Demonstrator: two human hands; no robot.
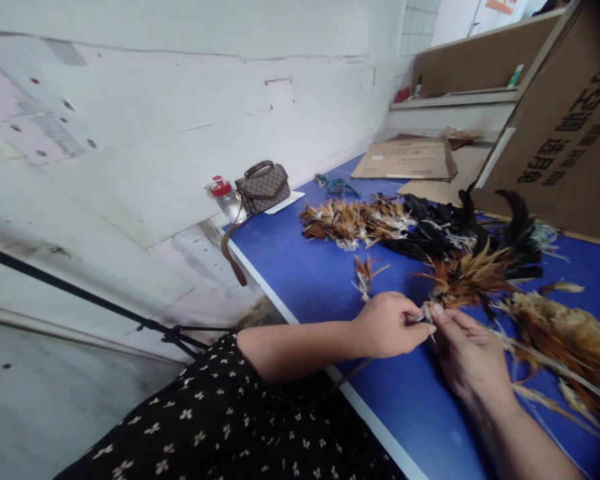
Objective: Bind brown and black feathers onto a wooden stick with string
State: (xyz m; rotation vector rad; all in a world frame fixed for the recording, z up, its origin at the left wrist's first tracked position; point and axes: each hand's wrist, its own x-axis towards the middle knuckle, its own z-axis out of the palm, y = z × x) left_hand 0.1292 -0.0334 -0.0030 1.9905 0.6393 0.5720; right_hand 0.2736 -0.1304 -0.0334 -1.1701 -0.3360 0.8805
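My left hand (387,325) and my right hand (473,350) meet over the blue table, fingers closed around the pale bound base of a feather bunch (465,277). Its orange-brown plumes fan away from me. Thumb and forefinger of each hand pinch the base, and the fingers partly cover it. Just beyond my left hand lies a small feather tuft (365,273) with a whitish stem. To the right of my right hand rests a large pile of brown and tan feathers (570,340) with long pale strands.
Farther back on the blue table (280,267) lie orange feather tufts (350,220) and black feathers (430,223). A handbag (265,189) and a red-capped bottle (225,197) stand at the left corner. Flat cardboard (405,158) lies behind; an upright cardboard panel (555,147) borders the right.
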